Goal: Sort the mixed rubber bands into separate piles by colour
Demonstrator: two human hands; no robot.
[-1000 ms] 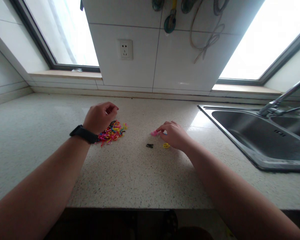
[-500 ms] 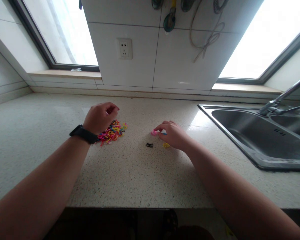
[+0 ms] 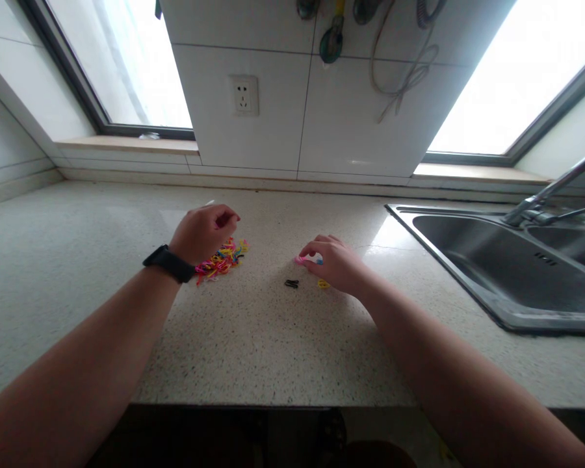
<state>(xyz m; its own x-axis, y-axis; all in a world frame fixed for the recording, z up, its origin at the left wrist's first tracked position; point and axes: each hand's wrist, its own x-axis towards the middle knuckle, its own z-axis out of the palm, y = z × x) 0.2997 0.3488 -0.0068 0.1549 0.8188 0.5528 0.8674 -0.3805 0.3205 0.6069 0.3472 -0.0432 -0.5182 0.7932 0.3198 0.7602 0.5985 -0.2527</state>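
My left hand (image 3: 205,231), with a black watch (image 3: 169,263) on its wrist, is held over the far-left part of a mixed pile of colourful small rubber bands (image 3: 223,260). Its fingers are curled closed, and what they hold, if anything, is hidden. On the counter to the right, my right hand (image 3: 334,263) pinches pink rubber bands (image 3: 299,260) between thumb and finger. Blue bands (image 3: 320,261) show beneath that hand. Close to it lie a small group of black bands (image 3: 291,284) and some yellow bands (image 3: 323,284).
The speckled countertop (image 3: 253,344) runs to a front edge near my body. A steel sink (image 3: 487,305) with a faucet (image 3: 531,205) is set in at the right. A tiled wall with a socket (image 3: 244,95) and a hanging cord (image 3: 409,81) stands behind.
My left hand has moved slightly right and down above the pile. My right hand stays in nearly the same place, at the pink rubber bands.
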